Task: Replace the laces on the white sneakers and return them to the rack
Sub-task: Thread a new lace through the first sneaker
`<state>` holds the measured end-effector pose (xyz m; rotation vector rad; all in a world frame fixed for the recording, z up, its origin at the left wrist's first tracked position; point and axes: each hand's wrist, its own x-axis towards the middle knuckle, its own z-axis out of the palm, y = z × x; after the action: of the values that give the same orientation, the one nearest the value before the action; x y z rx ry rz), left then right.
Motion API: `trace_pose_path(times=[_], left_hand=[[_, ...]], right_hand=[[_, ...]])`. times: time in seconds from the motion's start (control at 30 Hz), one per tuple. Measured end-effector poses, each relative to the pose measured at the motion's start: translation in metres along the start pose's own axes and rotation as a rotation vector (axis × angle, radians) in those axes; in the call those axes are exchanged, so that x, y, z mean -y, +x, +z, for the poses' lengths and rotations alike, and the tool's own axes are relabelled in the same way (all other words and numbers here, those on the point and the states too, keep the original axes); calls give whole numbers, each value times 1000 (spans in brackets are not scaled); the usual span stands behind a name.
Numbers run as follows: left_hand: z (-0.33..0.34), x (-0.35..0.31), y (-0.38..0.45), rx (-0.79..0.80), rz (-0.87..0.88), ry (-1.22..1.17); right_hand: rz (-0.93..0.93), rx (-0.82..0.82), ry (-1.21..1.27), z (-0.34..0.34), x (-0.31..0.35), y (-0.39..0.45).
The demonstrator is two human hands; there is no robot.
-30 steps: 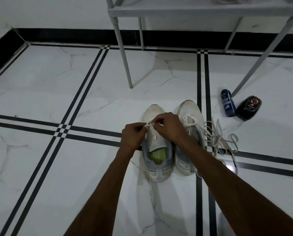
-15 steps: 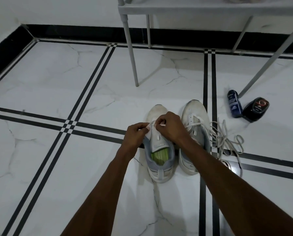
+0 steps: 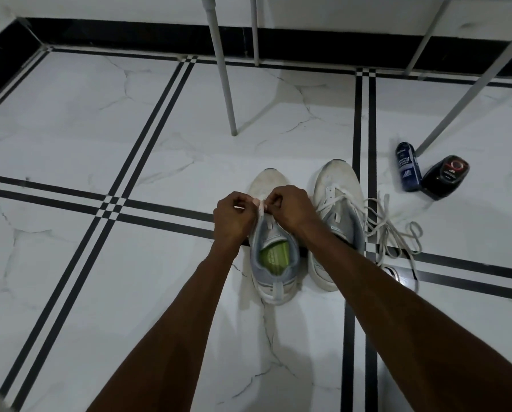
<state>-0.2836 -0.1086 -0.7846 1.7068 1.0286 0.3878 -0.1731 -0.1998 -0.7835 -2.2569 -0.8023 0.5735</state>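
Sneakers point(image 3: 274, 257) on white marble floor point(image 3: 100, 263); left grip point(image 3: 234, 215), right grip point(image 3: 290, 208) pinching lace point(image 3: 260, 205).

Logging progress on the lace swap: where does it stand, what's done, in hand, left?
Done: little that shows. The right sneaker has a lace in its eyelets, loose and trailing onto the floor.
In hand: left hand and right hand both pinch a white lace at the front eyelets of the left sneaker.
Left: finish lacing, tie both, return the pair to the rack.
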Motion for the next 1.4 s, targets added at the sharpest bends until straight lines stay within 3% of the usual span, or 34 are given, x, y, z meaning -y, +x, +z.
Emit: trace_pose_path(times=[0.1, 0.2, 0.27, 0.3, 0.37, 0.43, 0.47, 0.53, 0.7, 0.77, 0.87, 0.93, 1.03, 1.17, 1.23, 1.33, 1.4], left_hand=[[-24, 3, 15, -142, -98, -111], [-85, 5, 38, -622, -255, -279], [-108, 2, 34, -859, -271, -52], [-107, 3, 28, -882, -178, 59], [-86, 7, 20, -662, 131, 226], [-54, 15, 19, -266, 342, 351], [-40, 18, 20, -105, 382, 393], [-23, 14, 14, 32, 385, 363], [-18, 10, 1, -42, 379, 160], [-32, 7, 12, -239, 231, 21], [-80, 7, 41, -685, -87, -390], [-100, 6, 44, -770, -200, -443], [-82, 9, 24, -614, -206, -323], [-24, 17, -5, -211, 237, 104], [-7, 20, 0, -69, 333, 210], [-1, 14, 3, -72, 362, 288], [-8, 6, 3, -156, 340, 269]], right_hand=[[26, 32, -7, -3, -4, 1], [18, 31, -7, -4, -5, 2], [-11, 65, -43, -7, -2, 2], [-32, 84, -65, -8, -1, 2], [-48, 108, -97, -8, 0, 2], [-45, 117, -119, -8, 0, 2], [-53, 119, -134, -9, 1, 2], [-81, 113, -156, -9, 0, 3], [-71, 110, -160, -9, -4, 1], [-23, 92, -81, -12, -3, 0], [0, 83, -27, -11, -5, 2], [-17, 97, -53, -10, -3, 1], [-43, 115, -108, -8, -3, 1], [-51, 132, -159, -11, 0, 4], [-56, 138, -177, -11, 0, 5], [-57, 134, -188, -9, -2, 3], [-51, 133, -206, -9, -3, 2]])
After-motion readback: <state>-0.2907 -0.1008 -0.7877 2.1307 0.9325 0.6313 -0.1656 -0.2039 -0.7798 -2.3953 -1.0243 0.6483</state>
